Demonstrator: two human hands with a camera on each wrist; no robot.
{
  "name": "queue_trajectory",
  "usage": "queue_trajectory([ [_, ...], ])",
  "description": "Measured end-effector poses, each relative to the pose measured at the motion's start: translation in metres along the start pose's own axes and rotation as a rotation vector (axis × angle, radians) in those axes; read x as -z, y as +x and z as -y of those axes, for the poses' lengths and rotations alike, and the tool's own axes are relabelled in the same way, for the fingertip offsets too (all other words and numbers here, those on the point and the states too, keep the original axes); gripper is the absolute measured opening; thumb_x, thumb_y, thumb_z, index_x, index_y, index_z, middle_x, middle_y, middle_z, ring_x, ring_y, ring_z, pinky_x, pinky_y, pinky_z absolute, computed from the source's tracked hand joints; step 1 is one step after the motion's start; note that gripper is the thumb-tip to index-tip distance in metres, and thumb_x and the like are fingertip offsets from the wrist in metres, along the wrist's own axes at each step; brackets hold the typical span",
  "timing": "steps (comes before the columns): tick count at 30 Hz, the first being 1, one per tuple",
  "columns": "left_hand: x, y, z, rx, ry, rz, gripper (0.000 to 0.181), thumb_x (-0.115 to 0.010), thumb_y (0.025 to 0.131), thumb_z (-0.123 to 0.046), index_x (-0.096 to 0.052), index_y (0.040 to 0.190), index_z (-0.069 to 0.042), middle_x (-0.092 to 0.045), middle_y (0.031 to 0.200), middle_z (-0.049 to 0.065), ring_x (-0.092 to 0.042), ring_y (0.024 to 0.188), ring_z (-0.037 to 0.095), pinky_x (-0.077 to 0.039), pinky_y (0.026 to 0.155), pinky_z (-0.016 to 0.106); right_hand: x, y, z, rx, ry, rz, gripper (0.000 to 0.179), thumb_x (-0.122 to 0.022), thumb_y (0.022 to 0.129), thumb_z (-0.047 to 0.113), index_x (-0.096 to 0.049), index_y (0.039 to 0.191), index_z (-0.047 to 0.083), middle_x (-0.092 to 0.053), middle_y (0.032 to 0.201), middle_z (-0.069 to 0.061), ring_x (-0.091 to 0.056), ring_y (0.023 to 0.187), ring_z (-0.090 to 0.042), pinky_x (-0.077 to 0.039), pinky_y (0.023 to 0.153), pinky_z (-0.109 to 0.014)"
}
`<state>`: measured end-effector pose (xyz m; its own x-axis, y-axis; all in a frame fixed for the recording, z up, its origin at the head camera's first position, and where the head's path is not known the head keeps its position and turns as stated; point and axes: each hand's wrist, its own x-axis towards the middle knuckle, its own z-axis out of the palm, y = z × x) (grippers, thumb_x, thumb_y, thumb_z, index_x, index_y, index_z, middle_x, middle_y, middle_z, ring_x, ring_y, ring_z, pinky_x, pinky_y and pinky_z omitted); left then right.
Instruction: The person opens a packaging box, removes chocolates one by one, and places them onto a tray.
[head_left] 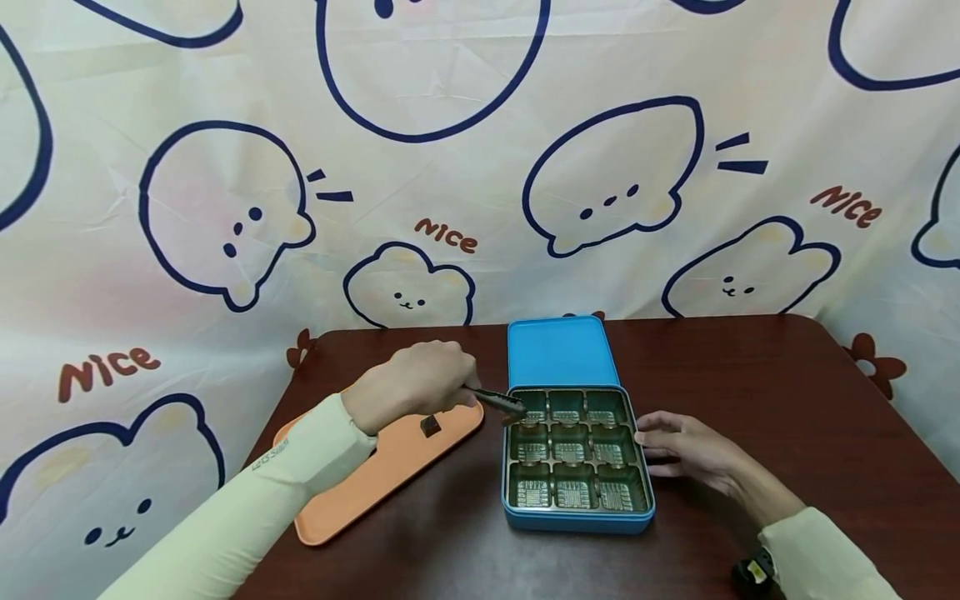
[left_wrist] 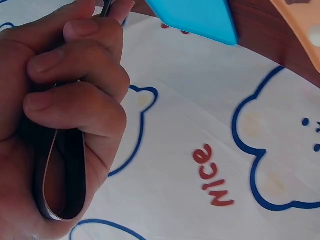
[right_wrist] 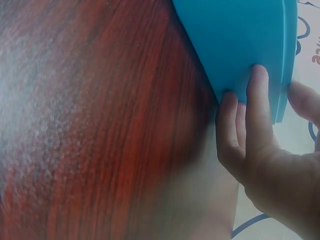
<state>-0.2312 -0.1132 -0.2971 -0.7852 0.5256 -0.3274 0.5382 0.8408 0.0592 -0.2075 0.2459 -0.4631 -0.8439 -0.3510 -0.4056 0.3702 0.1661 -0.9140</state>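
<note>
My left hand (head_left: 420, 379) grips dark metal tongs (head_left: 495, 401); in the left wrist view its fingers curl round them, and the bent metal end (left_wrist: 62, 215) shows below. The tips reach the far-left compartment of an open blue tin (head_left: 577, 522), whose insert has several square compartments. Something dark is at the tips, too small to identify. My right hand (head_left: 693, 450) touches the tin's right side with fairly straight fingers; in the right wrist view fingertips (right_wrist: 258, 75) press the blue wall (right_wrist: 240, 45).
The blue lid (head_left: 562, 354) stands open behind the tin. To the left, partly under my left arm, lies an orange tray (head_left: 352, 500) with a dark brown square piece (head_left: 430, 426). A patterned cloth (head_left: 420, 192) hangs behind the brown wooden table (head_left: 750, 367).
</note>
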Motion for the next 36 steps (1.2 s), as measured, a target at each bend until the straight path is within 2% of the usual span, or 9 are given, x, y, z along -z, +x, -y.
queue_trajectory([
  [6,0.000,-0.004,0.020,0.037,-0.033,0.026,0.031,-0.069,0.095,-0.025,-0.069,0.065,-0.026,-0.058,0.060,-0.008,-0.050,0.053,0.010,-0.037,0.046,0.026,-0.001,-0.001,0.001,-0.002,-0.002,-0.010,0.059,-0.067,0.096,0.025,-0.038,0.137,-0.006,-0.063,0.119,-0.015,-0.065,0.106,-0.023,-0.056,0.088,-0.046],
  [12,-0.001,-0.006,0.035,0.083,-0.033,0.055,0.022,-0.069,0.095,-0.029,-0.072,0.072,-0.029,-0.061,0.063,-0.005,-0.050,0.050,0.009,-0.035,0.044,0.025,-0.002,0.000,0.000,-0.002,-0.003,-0.011,0.057,-0.067,0.096,0.025,-0.039,0.136,-0.006,-0.064,0.118,-0.014,-0.065,0.106,-0.023,-0.056,0.087,-0.045],
  [17,-0.005,-0.007,0.046,0.137,-0.034,0.066,0.016,-0.069,0.095,-0.028,-0.075,0.081,-0.026,-0.062,0.064,-0.004,-0.052,0.053,0.010,-0.037,0.046,0.025,-0.002,0.000,0.000,0.000,0.004,-0.009,0.057,-0.067,0.096,0.025,-0.039,0.136,-0.005,-0.064,0.117,-0.014,-0.065,0.105,-0.023,-0.056,0.087,-0.045],
  [23,-0.010,-0.008,0.061,0.151,-0.004,0.071,0.033,-0.067,0.097,-0.024,-0.069,0.064,-0.021,-0.062,0.061,-0.004,-0.050,0.056,0.012,-0.036,0.049,0.027,-0.001,0.000,0.000,0.007,0.011,0.000,0.056,-0.066,0.097,0.024,-0.039,0.136,-0.006,-0.064,0.118,-0.013,-0.065,0.106,-0.022,-0.056,0.087,-0.045],
  [26,-0.013,-0.008,0.069,0.154,0.004,0.075,0.036,-0.066,0.097,-0.024,-0.068,0.062,-0.021,-0.062,0.063,-0.005,-0.049,0.056,0.011,-0.035,0.049,0.027,0.000,-0.001,0.000,0.009,0.013,0.003,0.057,-0.066,0.097,0.024,-0.038,0.137,-0.006,-0.064,0.118,-0.013,-0.065,0.106,-0.022,-0.056,0.088,-0.045],
  [31,-0.017,-0.010,0.082,0.181,-0.019,0.085,0.030,-0.068,0.096,-0.023,-0.071,0.065,-0.025,-0.063,0.068,-0.004,-0.045,0.058,0.012,-0.033,0.049,0.027,0.000,-0.001,0.000,0.011,0.011,0.002,0.058,-0.066,0.097,0.024,-0.037,0.138,-0.007,-0.063,0.119,-0.014,-0.065,0.107,-0.023,-0.056,0.088,-0.046],
  [36,-0.026,-0.013,0.096,0.212,-0.036,0.081,0.015,-0.073,0.092,-0.025,-0.078,0.078,-0.027,-0.067,0.081,-0.006,-0.051,0.067,0.013,-0.036,0.055,0.030,0.000,-0.001,-0.001,0.013,0.010,0.005,0.061,-0.066,0.097,0.024,-0.036,0.139,-0.008,-0.063,0.120,-0.015,-0.065,0.108,-0.024,-0.056,0.088,-0.046],
])
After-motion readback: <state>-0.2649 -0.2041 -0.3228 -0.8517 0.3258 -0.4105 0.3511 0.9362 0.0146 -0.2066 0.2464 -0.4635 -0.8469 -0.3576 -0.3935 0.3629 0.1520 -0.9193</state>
